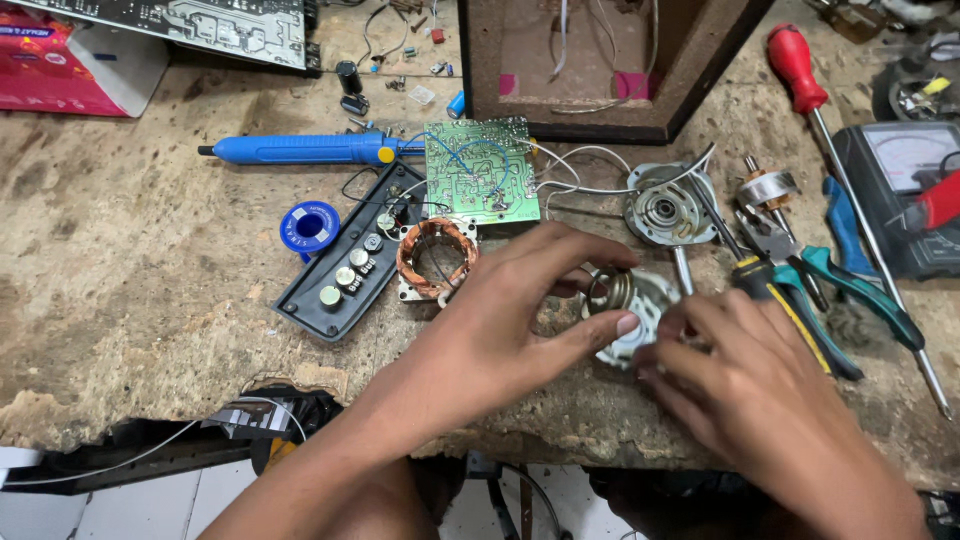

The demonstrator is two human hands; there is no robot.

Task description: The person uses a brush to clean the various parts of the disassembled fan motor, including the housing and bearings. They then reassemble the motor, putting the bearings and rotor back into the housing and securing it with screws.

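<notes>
My left hand (520,310) and my right hand (745,385) both grip a round silver motor end cover (638,305) that rests on the worn workbench. The left thumb and fingers pinch its left rim; the right fingers hold its right side. Just left of my left hand lies a stator with copper windings (435,258). A green circuit board (480,172) with blue and white wires sits behind it. A second silver motor cover (668,208) lies behind the held one.
A black button panel (345,270), a blue solder spool (308,226) and a blue desoldering pump (300,150) lie at left. Pliers (835,285), screwdrivers (800,70), a rotor (768,188) and a multimeter (905,175) crowd the right. A wooden box (600,60) stands behind.
</notes>
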